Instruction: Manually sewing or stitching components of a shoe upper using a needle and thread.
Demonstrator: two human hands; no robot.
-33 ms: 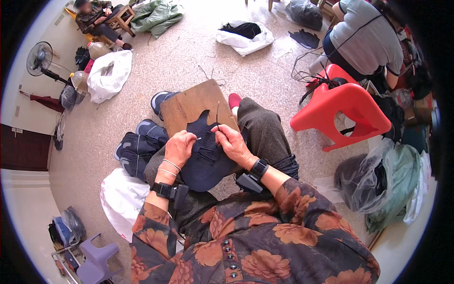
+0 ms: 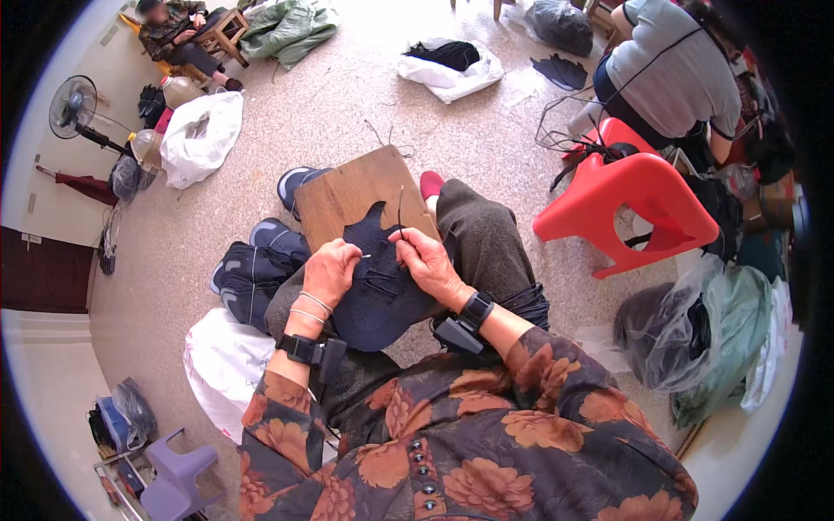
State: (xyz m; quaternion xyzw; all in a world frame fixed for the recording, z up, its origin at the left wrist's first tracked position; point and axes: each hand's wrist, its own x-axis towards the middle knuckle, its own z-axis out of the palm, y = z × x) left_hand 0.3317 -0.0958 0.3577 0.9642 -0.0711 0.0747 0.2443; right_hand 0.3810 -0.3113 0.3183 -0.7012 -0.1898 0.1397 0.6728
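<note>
A dark navy mesh shoe upper [image 2: 382, 300] lies over my lap and the near part of a wooden stool [image 2: 352, 187], with thin dark cords crossing its middle. At the left side of the upper, my left hand [image 2: 327, 273] is closed in a pinch on a small thin piece with a pale tip [image 2: 365, 256]; its kind is too small to make out. On the other side, my right hand [image 2: 426, 263] pinches a dark shoelace [image 2: 400, 208], whose free end sticks up above the fingers. The fingertips of both hands are just above the upper, a short gap apart.
Bundled dark shoe uppers [image 2: 252, 273] lie to my left, near a white bag [image 2: 224, 365]. A red plastic stool [image 2: 630, 208] stands at the right, by a seated person [image 2: 673, 69]. Plastic bags [image 2: 695, 330] sit at the lower right. Another person [image 2: 174, 35] sits far left.
</note>
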